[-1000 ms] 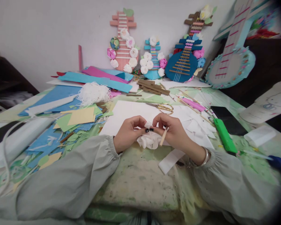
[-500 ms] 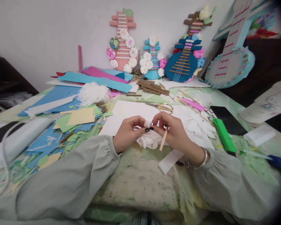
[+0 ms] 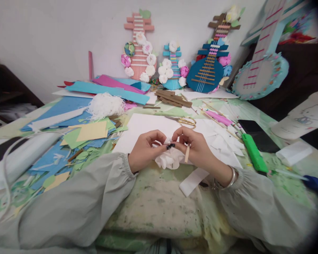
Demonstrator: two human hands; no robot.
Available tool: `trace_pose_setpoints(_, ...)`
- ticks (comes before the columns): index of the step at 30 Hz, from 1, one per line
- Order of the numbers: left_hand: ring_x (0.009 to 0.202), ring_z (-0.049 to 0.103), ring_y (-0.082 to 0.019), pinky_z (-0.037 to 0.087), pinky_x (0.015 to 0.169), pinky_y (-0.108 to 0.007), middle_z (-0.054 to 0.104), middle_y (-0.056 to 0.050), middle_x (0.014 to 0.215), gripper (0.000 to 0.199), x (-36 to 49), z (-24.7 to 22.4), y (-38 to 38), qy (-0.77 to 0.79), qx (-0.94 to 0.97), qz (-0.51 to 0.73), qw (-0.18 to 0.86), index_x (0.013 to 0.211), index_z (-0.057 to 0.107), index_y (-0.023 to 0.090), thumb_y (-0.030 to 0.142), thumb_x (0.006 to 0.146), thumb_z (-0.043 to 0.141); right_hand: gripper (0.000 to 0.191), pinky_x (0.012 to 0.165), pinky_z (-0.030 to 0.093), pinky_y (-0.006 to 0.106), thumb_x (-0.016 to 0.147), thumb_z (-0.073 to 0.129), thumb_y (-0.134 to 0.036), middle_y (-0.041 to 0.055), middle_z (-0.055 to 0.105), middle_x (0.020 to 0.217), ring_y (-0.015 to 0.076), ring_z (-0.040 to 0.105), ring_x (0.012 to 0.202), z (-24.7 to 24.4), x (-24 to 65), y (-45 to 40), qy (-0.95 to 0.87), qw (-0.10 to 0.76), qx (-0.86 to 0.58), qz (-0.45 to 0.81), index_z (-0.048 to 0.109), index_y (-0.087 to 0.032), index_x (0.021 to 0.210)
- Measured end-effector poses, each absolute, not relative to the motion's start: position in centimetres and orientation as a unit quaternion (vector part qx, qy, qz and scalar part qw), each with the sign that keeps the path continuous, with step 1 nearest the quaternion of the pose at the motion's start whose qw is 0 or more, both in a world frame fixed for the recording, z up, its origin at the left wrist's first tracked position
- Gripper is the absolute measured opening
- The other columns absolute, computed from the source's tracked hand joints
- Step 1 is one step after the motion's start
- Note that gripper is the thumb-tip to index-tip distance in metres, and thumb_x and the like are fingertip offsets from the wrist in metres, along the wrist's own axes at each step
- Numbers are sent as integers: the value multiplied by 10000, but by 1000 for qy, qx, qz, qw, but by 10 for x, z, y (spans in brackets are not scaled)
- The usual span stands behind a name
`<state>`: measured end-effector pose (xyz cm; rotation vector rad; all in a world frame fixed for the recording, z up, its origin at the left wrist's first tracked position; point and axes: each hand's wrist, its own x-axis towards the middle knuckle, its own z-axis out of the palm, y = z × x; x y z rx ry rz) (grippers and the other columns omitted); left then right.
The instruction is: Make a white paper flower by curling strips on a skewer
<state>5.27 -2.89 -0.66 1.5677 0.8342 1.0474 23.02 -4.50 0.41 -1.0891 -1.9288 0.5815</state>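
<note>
Both hands meet over a white paper flower (image 3: pixel 169 159) with ruffled petals that hang below the fingers. My left hand (image 3: pixel 148 148) pinches the flower's narrow top from the left. From the right, my right hand (image 3: pixel 194 144) pinches the same spot, the two thumb tips touching. A thin wooden stick (image 3: pixel 187 153) is also tucked in my right hand and points down. Beneath my right wrist lies a white paper strip (image 3: pixel 193 181). Gold-handled scissors (image 3: pixel 187 121) rest on a white sheet (image 3: pixel 140 123) just beyond the hands.
Paper scraps (image 3: pixel 92 134) and a white string pile (image 3: pixel 106 106) cover the left side. White cut pieces (image 3: pixel 222 137), a green tool (image 3: pixel 254 153), a phone (image 3: pixel 258 135) and a cup (image 3: pixel 302 114) are at right. Decorated paper instruments (image 3: pixel 206 74) lean along the back wall.
The thumbs have come together over the flower's top, covering more of it. The stick in my right hand has shifted slightly up and right, with less of it showing.
</note>
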Motion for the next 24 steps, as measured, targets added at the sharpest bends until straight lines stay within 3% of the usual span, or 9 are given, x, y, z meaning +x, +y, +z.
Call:
trace_pose_setpoints(18,616,533,-96,426,568,-201,593,-2,689,224,52,-10,-26,337,638,440,535,702,593,123,271,639,749,59,557,343,210,776,585,-222,-20,545,681,78,439,583,4,235,-41,-789,370,-419,254,554,-171,773)
trace_pose_setpoints(24,623,518,-87,425,579,-203,548,18,698,281,53,-11,-24,311,612,427,588,748,543,130,272,634,757,45,543,327,202,744,550,-142,-34,504,663,75,425,580,3,237,-40,-792,368,-406,271,517,-169,756)
